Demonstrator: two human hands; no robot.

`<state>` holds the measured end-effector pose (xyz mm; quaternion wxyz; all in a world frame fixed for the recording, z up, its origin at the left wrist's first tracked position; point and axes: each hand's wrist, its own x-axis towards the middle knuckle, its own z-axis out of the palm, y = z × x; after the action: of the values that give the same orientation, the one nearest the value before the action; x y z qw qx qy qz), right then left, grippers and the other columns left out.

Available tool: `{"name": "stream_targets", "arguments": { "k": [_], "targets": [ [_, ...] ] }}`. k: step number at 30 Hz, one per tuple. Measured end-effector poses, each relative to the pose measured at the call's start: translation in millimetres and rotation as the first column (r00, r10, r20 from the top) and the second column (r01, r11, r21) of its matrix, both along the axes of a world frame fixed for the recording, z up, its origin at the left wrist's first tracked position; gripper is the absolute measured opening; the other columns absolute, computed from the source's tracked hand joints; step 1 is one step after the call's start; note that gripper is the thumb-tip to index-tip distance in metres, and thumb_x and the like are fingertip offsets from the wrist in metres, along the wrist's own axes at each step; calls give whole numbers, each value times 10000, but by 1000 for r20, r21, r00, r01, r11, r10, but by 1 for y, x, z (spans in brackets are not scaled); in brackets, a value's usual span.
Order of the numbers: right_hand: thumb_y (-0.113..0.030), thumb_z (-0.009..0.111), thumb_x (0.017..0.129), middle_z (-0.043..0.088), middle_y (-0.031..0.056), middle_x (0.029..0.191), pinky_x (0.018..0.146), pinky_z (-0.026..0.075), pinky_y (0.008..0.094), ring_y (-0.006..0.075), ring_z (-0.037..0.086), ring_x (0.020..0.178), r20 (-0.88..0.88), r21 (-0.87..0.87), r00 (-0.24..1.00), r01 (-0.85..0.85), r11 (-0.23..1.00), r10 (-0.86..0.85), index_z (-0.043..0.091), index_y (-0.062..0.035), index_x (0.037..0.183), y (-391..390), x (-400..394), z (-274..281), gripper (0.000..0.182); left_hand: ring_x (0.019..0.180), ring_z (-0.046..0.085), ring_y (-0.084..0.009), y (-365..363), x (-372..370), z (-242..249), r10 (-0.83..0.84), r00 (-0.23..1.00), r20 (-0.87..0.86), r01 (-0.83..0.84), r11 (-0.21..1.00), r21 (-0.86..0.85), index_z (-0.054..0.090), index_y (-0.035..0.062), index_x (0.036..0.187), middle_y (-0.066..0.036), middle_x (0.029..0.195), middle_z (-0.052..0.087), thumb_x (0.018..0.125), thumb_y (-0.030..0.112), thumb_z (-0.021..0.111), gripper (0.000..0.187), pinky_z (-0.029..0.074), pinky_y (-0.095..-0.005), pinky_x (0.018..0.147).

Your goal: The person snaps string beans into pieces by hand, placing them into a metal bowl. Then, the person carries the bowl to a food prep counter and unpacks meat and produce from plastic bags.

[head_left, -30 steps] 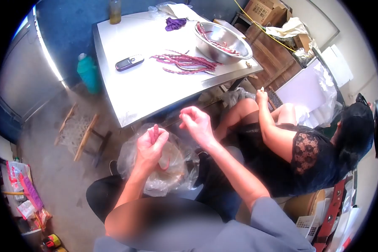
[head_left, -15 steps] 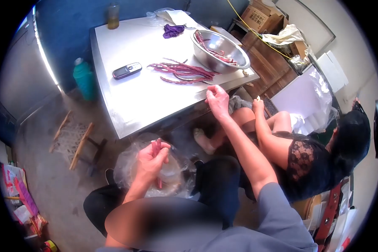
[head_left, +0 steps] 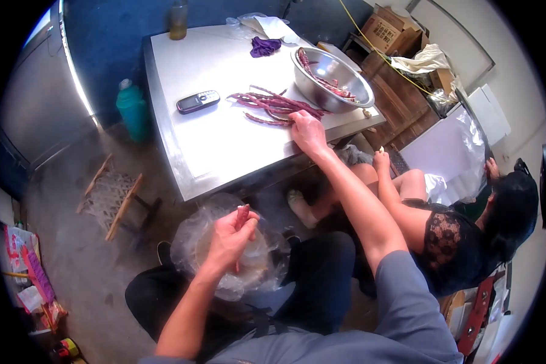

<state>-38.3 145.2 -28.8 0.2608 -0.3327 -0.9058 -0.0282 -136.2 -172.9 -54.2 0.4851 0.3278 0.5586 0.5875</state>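
Observation:
My left hand is closed around dark red long bean pieces, with a pale broken end poking out above the fingers and another bit hanging below. It is over a clear plastic bag that lines a container between my legs. At the table's near edge, my right hand has its fingers pinched at the close end of a bunch of red long beans. How many beans lie between those fingers is hidden. Just beyond, a steel bowl holds more red bean lengths.
A phone, a purple cloth and a jar are on the white table. To my right sits another person, a hand raised near the knees. A woven stool and teal bottle stand at left.
My right hand has moved forward from in front of the table edge onto the bean bunch. My left hand keeps its bean pieces over the bag. The view has shifted slightly.

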Motion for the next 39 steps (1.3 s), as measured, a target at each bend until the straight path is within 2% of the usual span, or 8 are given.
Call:
{"name": "stream_targets", "arguments": {
  "k": [7,11,14,18,24,29,32,39],
  "targets": [
    [-47,532,855,653,120,997,764,536,459,349,662,858,52,66,998,14,998,-18,668,-57,971,-17,5,13,179,670,567,-70,2,-2,-6,69,998,-5,-69,997,45,668,15,956,5,712,603,934,132,601,136,436,-229,610],
    [-40,584,849,656,123,977,722,539,427,344,662,824,-157,79,978,-126,989,137,660,-51,964,-50,17,25,138,668,559,-66,5,-5,-6,164,986,10,-165,981,101,663,18,989,-3,727,613,938,145,607,147,434,-233,600],
    [-11,622,837,660,117,973,705,540,386,326,665,815,-235,66,941,-235,970,244,653,-37,964,-96,31,33,134,439,409,-46,10,-10,-5,300,940,164,-318,944,93,563,26,1216,-38,768,634,977,179,565,283,330,-214,395],
    [38,650,820,656,130,963,675,544,347,305,669,778,-249,39,904,-351,936,349,652,-10,974,-148,53,39,162,431,401,-58,12,-19,0,339,862,378,-393,916,74,469,31,1325,-79,837,652,1019,227,497,364,353,-220,403],
    [31,662,792,649,115,943,627,545,363,311,664,726,-246,48,885,-396,917,395,646,-23,967,-166,72,30,184,450,423,-63,5,-23,-7,216,900,379,-305,933,193,653,8,1039,-57,793,638,986,182,567,202,326,-220,415],
    [21,665,791,653,113,941,629,548,361,304,669,732,-251,26,903,-355,935,350,648,-25,962,-169,82,32,178,498,434,-53,-2,-20,3,218,946,239,-256,956,142,643,24,916,-9,731,601,950,160,634,141,315,-215,451],
    [11,664,795,657,113,938,635,552,357,300,673,740,-231,8,913,-344,939,337,649,-27,954,-176,87,33,164,539,379,-34,3,-16,-10,300,952,-64,-280,934,222,555,72,761,60,663,487,967,187,620,244,289,-220,471],
    [-3,659,801,669,116,889,648,552,368,300,674,747,-185,-6,919,-354,935,347,649,-28,932,-182,92,29,134,537,406,-51,4,-24,-19,365,910,-195,-326,922,207,538,63,654,61,579,464,967,247,615,370,315,-260,482]
  ]
}}
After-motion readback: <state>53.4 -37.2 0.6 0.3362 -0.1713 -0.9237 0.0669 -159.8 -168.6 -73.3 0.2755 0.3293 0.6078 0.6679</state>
